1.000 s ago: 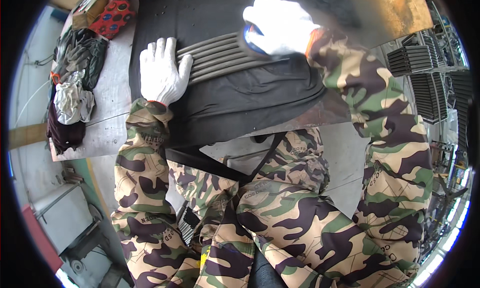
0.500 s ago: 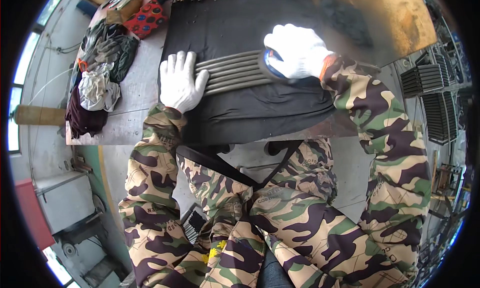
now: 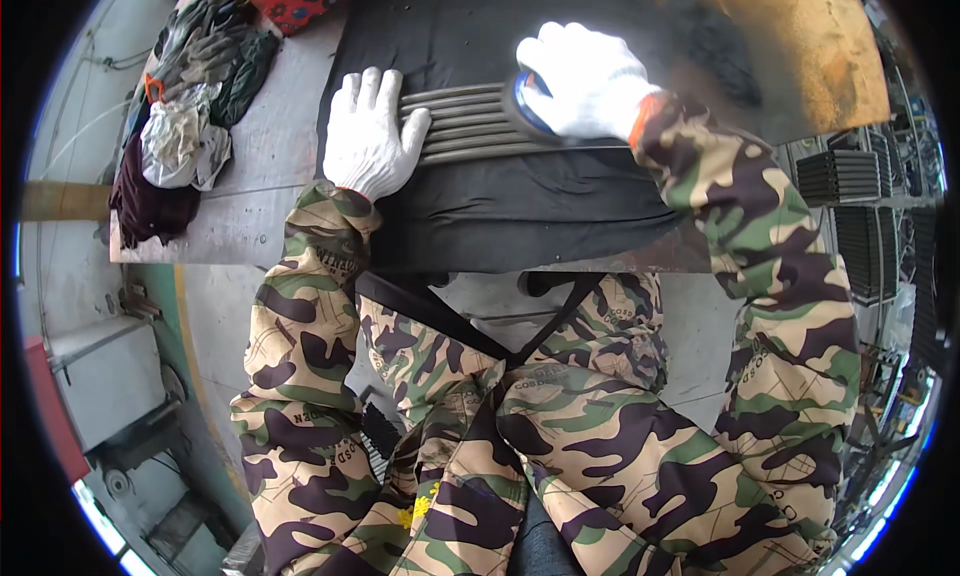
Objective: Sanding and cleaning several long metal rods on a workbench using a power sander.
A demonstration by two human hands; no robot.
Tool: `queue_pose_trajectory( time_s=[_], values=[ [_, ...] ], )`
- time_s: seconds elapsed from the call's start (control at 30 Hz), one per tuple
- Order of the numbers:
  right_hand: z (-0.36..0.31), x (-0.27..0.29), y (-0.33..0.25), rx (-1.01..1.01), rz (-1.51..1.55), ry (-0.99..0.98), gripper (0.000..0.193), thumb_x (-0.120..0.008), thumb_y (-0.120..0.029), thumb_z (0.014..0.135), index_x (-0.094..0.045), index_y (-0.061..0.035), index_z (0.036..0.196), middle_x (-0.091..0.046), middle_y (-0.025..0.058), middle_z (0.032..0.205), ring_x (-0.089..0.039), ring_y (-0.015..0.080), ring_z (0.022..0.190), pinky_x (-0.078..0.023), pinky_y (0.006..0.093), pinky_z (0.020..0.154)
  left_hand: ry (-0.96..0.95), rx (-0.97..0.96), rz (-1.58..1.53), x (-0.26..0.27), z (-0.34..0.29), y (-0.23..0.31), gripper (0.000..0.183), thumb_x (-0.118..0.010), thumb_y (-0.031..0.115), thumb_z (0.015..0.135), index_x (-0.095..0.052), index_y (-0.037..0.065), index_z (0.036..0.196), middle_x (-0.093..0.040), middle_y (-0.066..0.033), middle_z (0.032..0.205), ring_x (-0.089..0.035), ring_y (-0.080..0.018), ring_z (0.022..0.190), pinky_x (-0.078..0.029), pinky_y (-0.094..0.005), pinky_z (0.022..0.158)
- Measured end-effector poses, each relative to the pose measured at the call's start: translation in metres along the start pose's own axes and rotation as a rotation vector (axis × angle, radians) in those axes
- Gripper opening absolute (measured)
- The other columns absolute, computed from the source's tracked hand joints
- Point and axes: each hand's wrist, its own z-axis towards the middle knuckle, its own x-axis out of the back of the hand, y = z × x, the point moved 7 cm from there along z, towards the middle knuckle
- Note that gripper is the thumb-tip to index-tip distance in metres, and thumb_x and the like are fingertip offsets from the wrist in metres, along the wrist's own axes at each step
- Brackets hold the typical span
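Note:
Several grey metal rods (image 3: 455, 128) lie side by side in a flat row on a black cloth (image 3: 540, 221). My left hand (image 3: 372, 141), in a white knit glove, rests flat over their left ends with the fingers spread. Over the right part of the row, my gloved right hand (image 3: 590, 84) is closed on a round pad with a blue rim (image 3: 528, 104). The pad presses on top of the rods, its underside hidden. The rods' right ends are mostly covered by the pad and my right hand.
The cloth covers a metal-topped table (image 3: 285, 116). Heaped on its left are garments and gloves (image 3: 190, 126), beside a red patterned cloth (image 3: 302, 4). A brown stained board (image 3: 835, 51) lies at the far right. Racks of dark bars (image 3: 840, 176) stand beyond the table's right side.
The view has shifted a little, so the table sits higher. My right hand has slid the pad slightly left along the rods. My left hand still holds their left ends down.

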Motion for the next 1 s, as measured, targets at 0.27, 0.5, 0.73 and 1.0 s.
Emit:
queue_pose_trajectory(
  time_s=[0.27, 0.5, 0.73, 1.0],
  values=[
    [0.001, -0.001, -0.013, -0.004, 0.019, -0.087, 0.029, -0.066, -0.031, 0.096, -0.071, -0.0113, 0.116, -0.07, 0.0165, 0.108, -0.073, 0.0369, 0.099, -0.062, 0.0524, 0.082, 0.052, -0.012, -0.044, 0.002, -0.005, 0.01, 0.055, -0.071, 0.038, 0.098, -0.063, -0.003, 0.135, -0.063, -0.0244, 0.131, -0.056, -0.0458, 0.123, -0.045, -0.0534, 0.109],
    [0.011, 0.0, -0.021, -0.009, 0.024, -0.07, 0.03, -0.065, -0.031, 0.097, -0.07, -0.0111, 0.118, -0.071, 0.017, 0.109, -0.073, 0.0365, 0.1, -0.062, 0.0523, 0.084, 0.084, -0.024, -0.004, 0.002, -0.008, 0.006, 0.054, -0.071, 0.036, 0.097, -0.064, -0.002, 0.134, -0.063, -0.0232, 0.13, -0.056, -0.0454, 0.123, -0.045, -0.0524, 0.108],
    [0.022, -0.008, -0.01, -0.078, -0.006, -0.136, 0.033, -0.063, -0.034, 0.1, -0.069, -0.0112, 0.122, -0.07, 0.015, 0.116, -0.072, 0.0352, 0.108, -0.061, 0.0511, 0.087, -0.103, 0.071, -0.026, -0.01, -0.006, 0.002, 0.064, -0.065, 0.037, 0.104, -0.057, -0.005, 0.151, -0.057, -0.0314, 0.154, -0.049, -0.0523, 0.144, -0.037, -0.0558, 0.124],
    [0.024, -0.01, -0.001, -0.093, 0.019, -0.176, 0.035, -0.064, -0.036, 0.099, -0.068, -0.0109, 0.123, -0.07, 0.0152, 0.117, -0.072, 0.0358, 0.109, -0.061, 0.0503, 0.091, -0.026, 0.042, -0.039, -0.005, -0.017, 0.008, 0.06, -0.068, 0.035, 0.104, -0.06, -0.007, 0.146, -0.06, -0.0307, 0.153, -0.05, -0.0527, 0.144, -0.036, -0.0576, 0.123]
  ],
)
